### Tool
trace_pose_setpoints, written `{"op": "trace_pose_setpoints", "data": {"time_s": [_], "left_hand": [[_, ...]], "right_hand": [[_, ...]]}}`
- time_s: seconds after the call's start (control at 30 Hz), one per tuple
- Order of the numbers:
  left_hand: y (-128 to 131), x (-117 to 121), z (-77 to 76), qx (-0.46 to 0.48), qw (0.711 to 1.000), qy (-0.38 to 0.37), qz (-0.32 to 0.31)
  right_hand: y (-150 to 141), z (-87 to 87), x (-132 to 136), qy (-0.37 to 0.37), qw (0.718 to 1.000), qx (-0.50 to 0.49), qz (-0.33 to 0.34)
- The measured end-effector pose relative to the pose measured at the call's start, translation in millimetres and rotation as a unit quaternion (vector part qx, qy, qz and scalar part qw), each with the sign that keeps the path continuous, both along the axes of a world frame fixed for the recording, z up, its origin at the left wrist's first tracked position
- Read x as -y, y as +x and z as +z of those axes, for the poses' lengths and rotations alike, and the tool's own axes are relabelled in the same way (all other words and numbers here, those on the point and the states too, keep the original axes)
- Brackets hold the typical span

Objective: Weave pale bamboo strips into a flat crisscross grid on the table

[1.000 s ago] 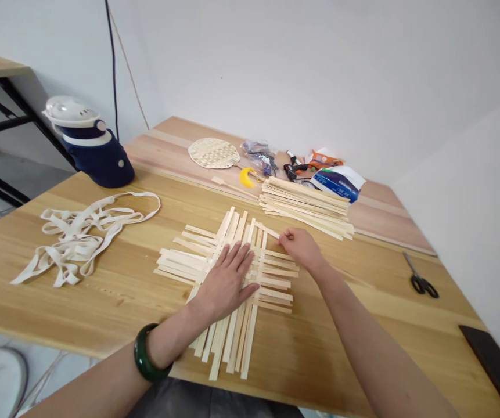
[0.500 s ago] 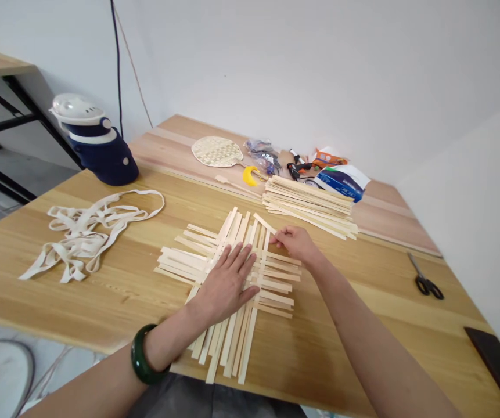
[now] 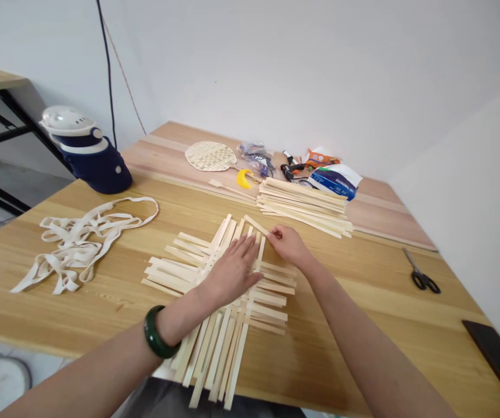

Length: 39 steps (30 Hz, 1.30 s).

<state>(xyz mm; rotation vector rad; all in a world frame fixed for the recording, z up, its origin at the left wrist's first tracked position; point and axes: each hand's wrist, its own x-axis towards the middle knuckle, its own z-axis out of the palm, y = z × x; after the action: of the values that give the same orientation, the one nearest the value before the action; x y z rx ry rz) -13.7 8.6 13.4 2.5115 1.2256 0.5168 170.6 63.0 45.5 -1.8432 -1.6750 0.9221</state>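
Stacked bamboo strips (image 3: 304,206) block the right hand's (image 3: 290,245) forward path.

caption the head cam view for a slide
left hand flat on a crossed bamboo strip weave, right hand at a strip's end

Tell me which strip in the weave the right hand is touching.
The crosswise strip at the far edge of the weave: it alone reaches the right hand, beyond the other crosswise strips.

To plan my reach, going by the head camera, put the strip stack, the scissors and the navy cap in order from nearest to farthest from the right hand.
From the right hand:
1. Strip stack, just beyond the hand.
2. Scissors, off to the right on the table.
3. Navy cap, far left.
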Motion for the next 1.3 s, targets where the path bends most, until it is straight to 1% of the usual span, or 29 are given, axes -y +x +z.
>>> {"op": "trace_pose_setpoints", "data": {"time_s": [0.13, 0.33, 0.43, 0.57, 0.77, 0.9, 0.97, 1.03, 1.1, 1.17, 1.23, 1.3], "left_hand": [[8.1, -2.9, -11.2, 0.005, 0.999, -0.030, 0.027], [9.3, -2.4, -12.1, 0.054, 0.996, -0.039, 0.064], [10.6, -3.6, -11.7, 0.066, 0.993, -0.056, 0.079], [10.3, -5.4, -10.5, 0.079, 0.990, -0.086, 0.075], [10.3, -6.3, -10.9, 0.121, 0.984, -0.083, 0.105], [10.4, -7.8, -8.3, 0.130, 0.983, -0.090, 0.095], [10.6, -9.2, -6.2, 0.131, 0.981, -0.105, 0.096], [11.1, -10.7, -5.0, 0.135, 0.977, -0.124, 0.109], [11.5, -12.2, -5.6, 0.146, 0.973, -0.132, 0.120], [11.7, -13.3, -7.9, 0.164, 0.970, -0.132, 0.121], [11.8, -14.0, -10.6, 0.181, 0.968, -0.130, 0.119], [11.8, -14.0, -12.5, 0.183, 0.968, -0.127, 0.117]], "right_hand": [[-2.6, 4.3, 0.3, -0.044, 0.997, -0.067, -0.010], [-3.8, 16.7, 2.0, -0.085, 0.982, -0.167, -0.030], [-1.4, 18.9, 4.0, -0.084, 0.974, -0.209, -0.034], [1.6, 17.7, 5.9, -0.073, 0.957, -0.279, -0.029], [3.9, 16.1, 5.2, -0.072, 0.947, -0.311, -0.029], [1.4, 17.0, 5.6, -0.067, 0.945, -0.320, -0.025], [-0.3, 18.3, 5.5, -0.065, 0.946, -0.318, -0.025], [1.3, 20.4, 5.2, -0.057, 0.956, -0.285, -0.027], [9.1, 23.5, 5.5, -0.038, 0.977, -0.205, -0.045], [22.6, 27.6, 7.9, -0.017, 0.991, -0.114, -0.063], [37.3, 31.9, 13.0, -0.011, 0.998, -0.050, -0.048], [47.3, 35.7, 19.8, -0.025, 1.000, -0.008, -0.006]]}}
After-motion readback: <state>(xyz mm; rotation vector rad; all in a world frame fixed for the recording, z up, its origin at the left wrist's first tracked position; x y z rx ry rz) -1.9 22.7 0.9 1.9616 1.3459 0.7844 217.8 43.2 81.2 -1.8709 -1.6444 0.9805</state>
